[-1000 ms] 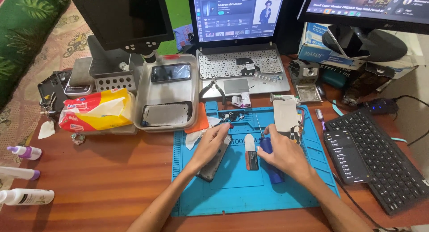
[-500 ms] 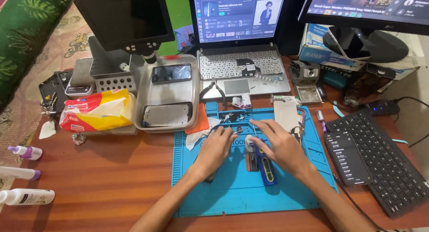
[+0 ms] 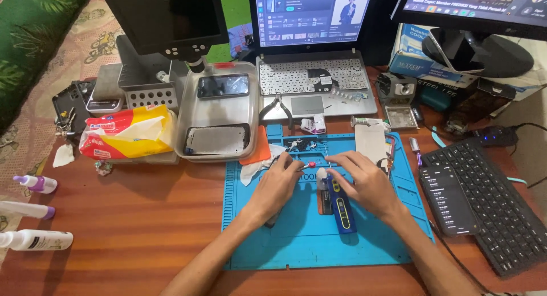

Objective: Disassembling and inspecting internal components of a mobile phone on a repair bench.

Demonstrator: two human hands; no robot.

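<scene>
My left hand (image 3: 279, 185) rests on the blue work mat (image 3: 296, 245) and pinches a thin tool with a small red knob (image 3: 311, 166) between thumb and forefinger. A dark phone part (image 3: 272, 219) peeks out from under its wrist. My right hand (image 3: 364, 179) lies flat beside it with fingers apart, the forefinger pointing left towards the red knob. A blue pen-shaped power tool (image 3: 341, 207) lies on the mat against the right thumb, with a dark narrow piece (image 3: 323, 203) alongside. Small loose parts (image 3: 302, 143) sit just beyond the fingers.
A clear tray (image 3: 250, 111) holding two phones stands left of the mat, next to a tissue pack (image 3: 128, 131). A laptop (image 3: 313, 79) is behind, a black keyboard (image 3: 496, 207) and dark phone (image 3: 447, 199) to the right. Small bottles (image 3: 34, 239) lie far left.
Both hands moved towards the far part of the mat. My right hand let go of the blue tool, which now lies on the mat. My left hand left the dark part and took the thin tool.
</scene>
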